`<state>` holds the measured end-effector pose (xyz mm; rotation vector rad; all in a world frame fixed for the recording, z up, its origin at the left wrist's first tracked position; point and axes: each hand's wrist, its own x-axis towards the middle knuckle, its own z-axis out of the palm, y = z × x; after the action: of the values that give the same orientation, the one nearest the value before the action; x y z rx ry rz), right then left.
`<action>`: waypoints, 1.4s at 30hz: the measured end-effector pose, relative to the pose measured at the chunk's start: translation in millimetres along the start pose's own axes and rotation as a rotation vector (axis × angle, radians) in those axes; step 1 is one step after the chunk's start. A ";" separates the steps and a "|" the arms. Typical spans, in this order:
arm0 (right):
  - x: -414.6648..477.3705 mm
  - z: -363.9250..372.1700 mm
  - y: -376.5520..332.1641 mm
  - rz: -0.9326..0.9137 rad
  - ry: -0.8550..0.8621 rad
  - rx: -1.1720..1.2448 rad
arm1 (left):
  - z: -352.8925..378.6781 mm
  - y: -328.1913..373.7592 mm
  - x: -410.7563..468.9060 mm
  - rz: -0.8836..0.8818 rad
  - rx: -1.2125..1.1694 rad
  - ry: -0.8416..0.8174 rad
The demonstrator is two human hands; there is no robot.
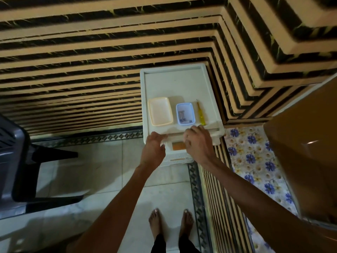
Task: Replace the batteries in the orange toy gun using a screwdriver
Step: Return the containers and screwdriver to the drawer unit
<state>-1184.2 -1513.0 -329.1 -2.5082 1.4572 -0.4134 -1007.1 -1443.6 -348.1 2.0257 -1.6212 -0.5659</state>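
Observation:
A white plastic drawer cabinet [173,81] stands against the striped wall, seen from above. Its top drawer [176,158] is pulled partly out, and an orange object [179,146], only partly visible, lies inside. My left hand [155,145] grips the drawer's left front corner. The fingers of my right hand [198,143] curl over the drawer's right front edge. On the cabinet top lie a yellow-handled screwdriver [201,115], a small blue tray [185,105] holding batteries [182,115], and an empty cream tray [158,98].
A dark plastic chair [16,161] stands on the tiled floor at the left. A brown surface [300,152] and a blue floral cloth [255,161] fill the right side. My bare feet [169,223] are on the tiles below the cabinet.

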 end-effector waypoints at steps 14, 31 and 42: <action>102.1 -13.5 56.1 0.480 -0.208 -0.064 | -4.6 3.4 86.4 -0.807 -0.626 0.305; 84.2 -2.7 21.3 0.826 -0.101 0.502 | -34.4 15.4 39.0 -0.733 -1.098 0.203; 73.9 -5.0 15.0 0.865 -0.123 0.491 | -40.9 15.6 -18.1 -0.713 -1.068 0.293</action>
<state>-1163.2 -1584.9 -319.2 -1.3405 1.9081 -0.3722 -998.9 -1424.2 -305.7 1.6213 -0.2071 -1.0247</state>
